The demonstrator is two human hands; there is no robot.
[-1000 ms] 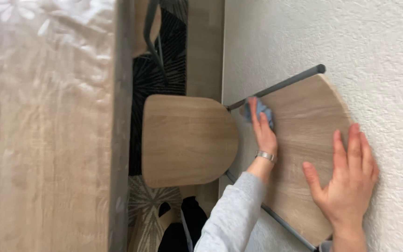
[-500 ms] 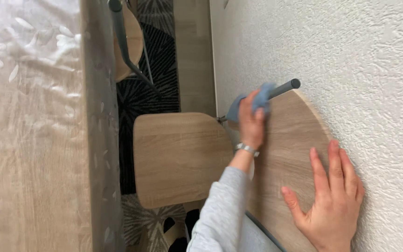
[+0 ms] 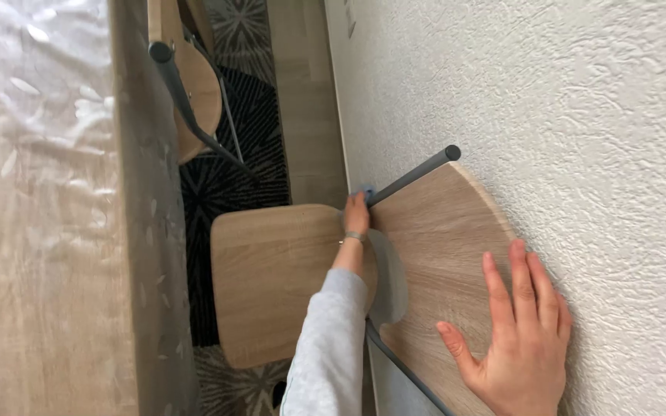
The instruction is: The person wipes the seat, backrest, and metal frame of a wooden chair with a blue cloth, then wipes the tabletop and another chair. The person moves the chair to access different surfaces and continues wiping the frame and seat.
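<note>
Low on the backrest [image 3: 433, 246], where it met the grey tube [image 3: 410, 179], left hand [image 3: 355, 212] pinched a blue cloth [image 3: 367, 190], mostly hidden. Right hand [image 3: 514, 339] lay flat, fingers spread, bracing the backrest's wall side. Best to work short strokes along the tube, brace firm.

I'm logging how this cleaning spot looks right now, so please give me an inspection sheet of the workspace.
Surface: wooden chair backrest, close to the textured white wall.
Job's things: blue cloth, barely visible at the grey metal tube.
Clutter: nothing seen.
Hands: left hand at the tube's lower end on the cloth, grip hidden; right hand flat and open on the backrest.
Cables: nothing seen.
Surroundings: chair seat, table with clear flowered cover, second chair, patterned rug.
</note>
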